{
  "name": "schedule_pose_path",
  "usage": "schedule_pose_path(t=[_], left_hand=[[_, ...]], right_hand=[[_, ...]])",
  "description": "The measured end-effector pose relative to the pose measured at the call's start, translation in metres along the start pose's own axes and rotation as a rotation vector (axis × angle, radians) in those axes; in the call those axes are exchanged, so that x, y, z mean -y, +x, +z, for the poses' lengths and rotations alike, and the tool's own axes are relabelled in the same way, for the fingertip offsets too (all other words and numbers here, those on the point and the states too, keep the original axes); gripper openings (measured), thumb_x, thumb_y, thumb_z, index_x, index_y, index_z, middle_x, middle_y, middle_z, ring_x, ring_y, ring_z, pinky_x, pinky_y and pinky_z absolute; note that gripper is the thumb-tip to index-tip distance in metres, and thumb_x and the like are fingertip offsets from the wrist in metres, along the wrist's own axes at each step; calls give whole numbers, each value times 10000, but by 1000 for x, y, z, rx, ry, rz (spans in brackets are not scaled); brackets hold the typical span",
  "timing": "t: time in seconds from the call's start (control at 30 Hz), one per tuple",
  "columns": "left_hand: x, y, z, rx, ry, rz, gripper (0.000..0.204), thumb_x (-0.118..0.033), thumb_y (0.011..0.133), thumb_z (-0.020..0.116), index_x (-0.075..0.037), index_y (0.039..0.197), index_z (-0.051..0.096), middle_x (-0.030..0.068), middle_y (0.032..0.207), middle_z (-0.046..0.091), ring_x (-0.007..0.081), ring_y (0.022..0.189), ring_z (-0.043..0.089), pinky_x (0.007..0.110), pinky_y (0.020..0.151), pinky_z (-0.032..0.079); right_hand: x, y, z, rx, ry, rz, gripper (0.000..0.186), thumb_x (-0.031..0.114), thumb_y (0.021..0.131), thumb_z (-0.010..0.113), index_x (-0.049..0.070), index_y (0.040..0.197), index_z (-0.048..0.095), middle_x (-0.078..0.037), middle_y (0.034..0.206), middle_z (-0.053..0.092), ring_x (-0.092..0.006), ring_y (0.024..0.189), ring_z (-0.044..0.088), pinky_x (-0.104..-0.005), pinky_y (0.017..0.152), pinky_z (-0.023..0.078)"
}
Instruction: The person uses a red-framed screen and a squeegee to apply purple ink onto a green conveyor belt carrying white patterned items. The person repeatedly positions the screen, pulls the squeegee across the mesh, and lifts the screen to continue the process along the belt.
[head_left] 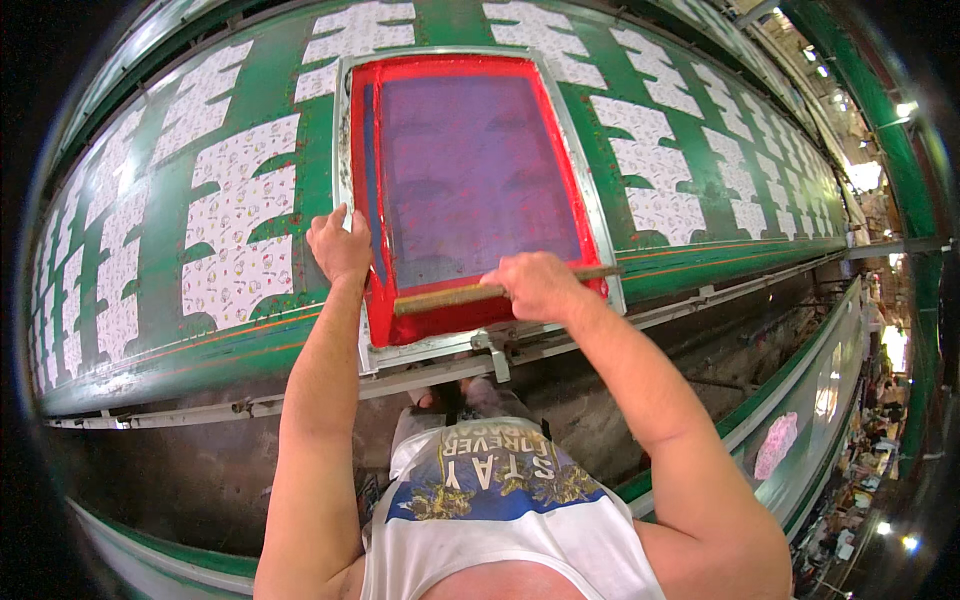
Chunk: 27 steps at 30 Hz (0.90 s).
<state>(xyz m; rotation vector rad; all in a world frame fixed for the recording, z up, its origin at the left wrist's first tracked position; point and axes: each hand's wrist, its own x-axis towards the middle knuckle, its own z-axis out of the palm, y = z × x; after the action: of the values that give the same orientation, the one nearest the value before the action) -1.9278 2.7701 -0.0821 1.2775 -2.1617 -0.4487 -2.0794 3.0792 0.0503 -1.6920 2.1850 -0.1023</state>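
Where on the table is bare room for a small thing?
Bare green table: narrow strips between screen frame and white pieces either side, plus near edge rightward. Crowded: the frame's near half, with left hand, right hand and wooden bar.

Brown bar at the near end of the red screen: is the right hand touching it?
Touching. The head view shows the right hand closed over the brown bar, with no gap visible between them.

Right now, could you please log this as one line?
left hand: on screen frame; right hand: holding wooden bar; white pieces: both sides
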Motion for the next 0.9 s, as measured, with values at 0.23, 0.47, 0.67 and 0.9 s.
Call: schedule_pose_path(t=[0.23,0.47,0.67,0.9], left_hand=[[-6,-3,-5,12,60,-12,389,-280,915,801,-122,1268,844,161,1155,727,385,1166,658,489,1062,539],[0,-1,9,-27,115,3,399,-239,875,812,-133,1258,845,170,1138,743,401,1153,674,510,1060,544],[9,4,19,-42,159,-9,360,-221,864,815,-156,1216,853,165,1144,768,401,1135,694,511,1062,537],[11,4,23,-86,182,11,344,-209,857,826,-146,1194,849,144,1118,772,387,1117,704,505,1049,550]], right_hand=[[19,-51,33,-52,-119,-111,608,62,813,804,146,1408,712,-121,1288,709,-353,1243,672,-501,1066,562],[9,-80,43,-87,-73,-232,782,140,720,890,130,1466,655,-162,1381,638,-382,1326,616,-516,1112,529],[-55,-116,42,-232,381,-329,649,64,852,789,80,1490,667,-225,1564,587,-432,1462,560,-556,1237,460],[-167,-134,41,-644,401,317,643,52,877,798,27,1501,647,-233,1567,585,-447,1448,562,-520,1232,467]])
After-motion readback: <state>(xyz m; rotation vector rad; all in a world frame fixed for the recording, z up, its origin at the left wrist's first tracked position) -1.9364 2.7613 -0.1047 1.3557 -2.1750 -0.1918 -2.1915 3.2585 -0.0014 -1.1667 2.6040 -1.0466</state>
